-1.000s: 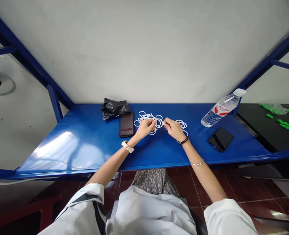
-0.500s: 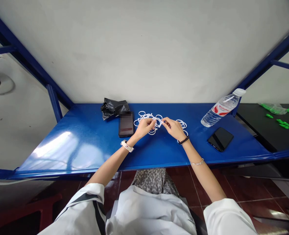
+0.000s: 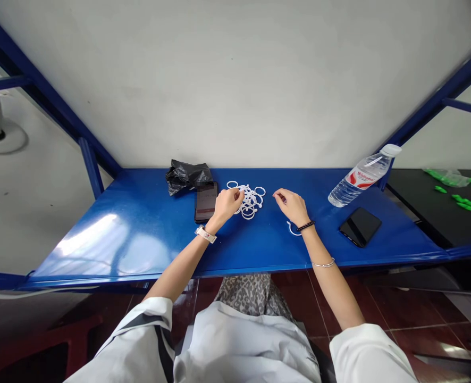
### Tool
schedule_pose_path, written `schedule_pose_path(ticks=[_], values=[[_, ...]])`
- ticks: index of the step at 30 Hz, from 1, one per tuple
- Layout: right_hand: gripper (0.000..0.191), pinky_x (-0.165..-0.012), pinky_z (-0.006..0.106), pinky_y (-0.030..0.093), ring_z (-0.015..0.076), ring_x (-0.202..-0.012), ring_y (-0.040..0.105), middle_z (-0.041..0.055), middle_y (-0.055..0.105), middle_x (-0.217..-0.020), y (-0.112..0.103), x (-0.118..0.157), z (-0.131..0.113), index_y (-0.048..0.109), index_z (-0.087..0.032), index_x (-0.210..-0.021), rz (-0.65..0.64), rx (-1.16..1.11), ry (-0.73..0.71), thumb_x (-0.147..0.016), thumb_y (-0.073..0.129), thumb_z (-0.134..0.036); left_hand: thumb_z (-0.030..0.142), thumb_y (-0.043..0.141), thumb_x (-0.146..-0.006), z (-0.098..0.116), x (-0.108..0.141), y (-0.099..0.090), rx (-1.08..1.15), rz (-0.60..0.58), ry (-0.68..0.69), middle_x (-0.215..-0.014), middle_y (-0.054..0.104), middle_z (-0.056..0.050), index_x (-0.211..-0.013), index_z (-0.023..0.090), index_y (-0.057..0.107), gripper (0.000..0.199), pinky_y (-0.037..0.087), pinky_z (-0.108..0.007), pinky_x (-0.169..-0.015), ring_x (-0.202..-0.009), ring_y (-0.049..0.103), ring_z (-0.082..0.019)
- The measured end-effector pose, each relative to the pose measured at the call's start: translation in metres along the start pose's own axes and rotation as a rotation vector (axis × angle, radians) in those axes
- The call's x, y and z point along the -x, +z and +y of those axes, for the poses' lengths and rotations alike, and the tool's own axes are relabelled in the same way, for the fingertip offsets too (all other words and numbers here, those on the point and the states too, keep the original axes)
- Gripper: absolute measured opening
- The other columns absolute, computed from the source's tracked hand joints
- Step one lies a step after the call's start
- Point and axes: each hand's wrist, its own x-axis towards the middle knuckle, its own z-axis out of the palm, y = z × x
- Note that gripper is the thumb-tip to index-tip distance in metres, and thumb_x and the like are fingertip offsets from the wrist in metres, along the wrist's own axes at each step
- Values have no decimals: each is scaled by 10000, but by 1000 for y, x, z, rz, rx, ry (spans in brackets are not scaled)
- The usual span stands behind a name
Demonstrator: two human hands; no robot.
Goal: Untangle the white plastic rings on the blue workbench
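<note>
A glossy blue table point(image 3: 235, 247) spreads before me, with a tangled heap of thin, white, plastic-looking rings point(image 3: 251, 202) on it. Well to the right of the heap stands a clear plastic water bottle with a white cap and a red-and-white label point(image 3: 359, 178); left of the heap, toward the wall, lies a crumpled black plastic bag point(image 3: 183, 175). A flat black phone point(image 3: 360, 227) rests to the heap's right, and a dark rectangular phone with a blurred screen point(image 3: 204, 205) just to its left, partly behind my hand.

My left hand point(image 3: 228, 206) sits at the heap's left edge, fingers curled in; I can't tell whether they pinch a ring. My right hand point(image 3: 293, 206) hovers right of the heap, apart from it, fingers bent and close together; I see no ring there but can't be sure. One single white ring point(image 3: 293, 231) lies nearer me than the heap, partly hidden by my right wrist.

I judge the step in hand to be picking among the rings; freeing one calls for a light fingertip pinch.
</note>
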Motion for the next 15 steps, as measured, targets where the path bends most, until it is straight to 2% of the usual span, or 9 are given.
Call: schedule_pose_path(ticks=[3,7,11,15], values=[[234,-681,315,439,246,-903,627,83,717,-950,-2,-1,13,671,-218,-924,84,46,42,-961,441,-236,350,479,-923,-1,0,0,-84,-26,-10,-481,426,-16,-532,200,316,450,209,-272,-520,-462,391,-122],[183,-734,372,468,295,-950,597,132,692,-993,3,0,42,674,-203,-933,129,160,156,-918,496,-240,333,484,-925,-2,0,0,-118,-50,-10,-497,468,-35,-525,200,350,443,223,-272,-527,-473,438,-144],[161,-717,369,476,289,-924,602,140,681,-1011,9,1,64,679,-200,-975,54,169,246,-874,575,-268,340,496,-927,-4,-1,-1,-142,-21,-39,-512,505,-52,-538,198,417,422,237,-269,-535,-518,513,-172],[209,-740,368,483,287,-954,613,141,688,-1065,10,1,59,683,-196,-1047,-37,127,225,-867,582,-229,335,498,-933,-4,-2,-2,-164,-14,-79,-557,554,-68,-569,196,460,392,261,-268,-546,-571,567,-199]])
